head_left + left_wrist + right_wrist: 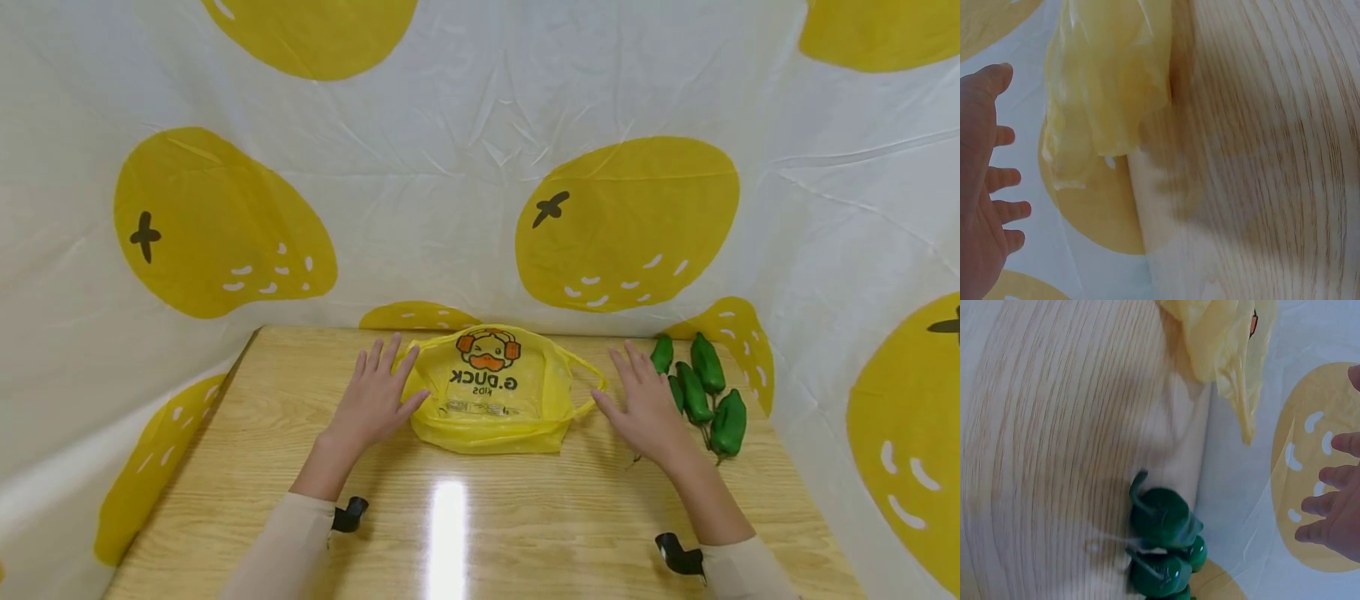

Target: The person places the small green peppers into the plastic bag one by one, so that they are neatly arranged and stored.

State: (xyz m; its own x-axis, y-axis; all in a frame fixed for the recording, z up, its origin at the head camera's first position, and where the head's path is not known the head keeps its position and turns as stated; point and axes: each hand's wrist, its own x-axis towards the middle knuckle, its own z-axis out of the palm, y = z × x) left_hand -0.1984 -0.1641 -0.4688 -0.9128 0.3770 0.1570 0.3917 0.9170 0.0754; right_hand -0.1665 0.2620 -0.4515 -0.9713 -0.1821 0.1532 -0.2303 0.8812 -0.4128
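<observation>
A yellow plastic carrier bag (487, 437) with a printed duck and "G.DUCK KIDS" lettering lies on the wooden table, its mouth gaping and its handles out to the sides. My left hand (371, 400) is held at the bag's left side, fingers spread and straight. In the left wrist view that hand (982, 169) appears apart from the bag (1110, 75). On the other side, my right hand (648, 408) hovers between the bag's right handle and several green peppers (727, 425), fingers extended and holding nothing. The right wrist view shows the peppers (1160, 515) with their stems.
The wooden table (562, 517) has a bright light reflection near its front. White cloth (420, 225) printed with large yellow fruit hangs behind and along both sides. A dark wrist strap (351, 514) shows at each sleeve end.
</observation>
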